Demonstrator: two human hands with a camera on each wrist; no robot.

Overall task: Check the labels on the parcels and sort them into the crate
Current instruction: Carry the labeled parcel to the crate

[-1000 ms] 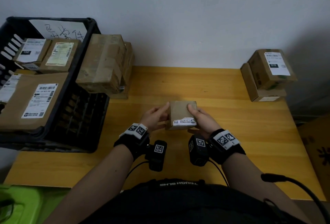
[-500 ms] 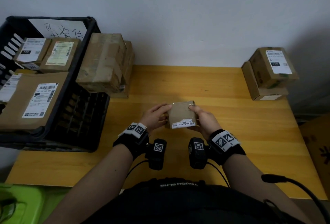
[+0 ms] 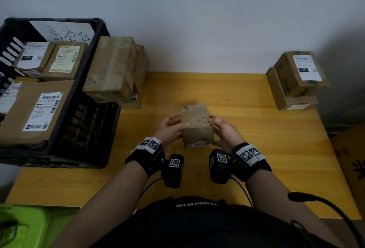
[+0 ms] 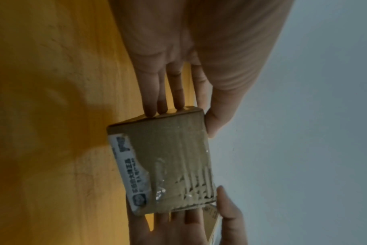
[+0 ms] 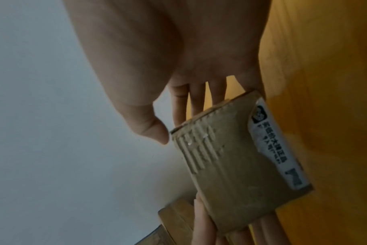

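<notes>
A: Head view, item one: small cardboard parcel (image 3: pixel 196 125), held above the wooden table (image 3: pixel 256 149) between both hands, near its middle. State of the left hand (image 3: pixel 170 128)?

B: Left hand grips the parcel's left side, thumb laid across the upper face. In the left wrist view its fingers (image 4: pixel 155 92) run nearly straight with their tips pressed on the parcel's end edge, and the thumb sits on the opposite face.

A: Right hand (image 3: pixel 224 130)?

B: Grips the right side. In the right wrist view, fingers (image 5: pixel 179 106) pass behind the parcel, thumb tip touching the near corner. Both hands pinch it, neither wraps fully round.

A: Condition of the parcel?

B: Brown, worn, taped; corrugation exposed where the skin is torn on one face. A narrow white label strip (image 3: pixel 198 144) along the edge nearest the person, its print too small to read. A small hole near the top far corner.

A: Other stock?

B: Black crate (image 3: pixel 83 81) at the table's left, holding several labelled parcels. Two stacked boxes (image 3: pixel 116 71) just beside it. Two more boxes (image 3: pixel 296 81) at the far right corner.
</notes>
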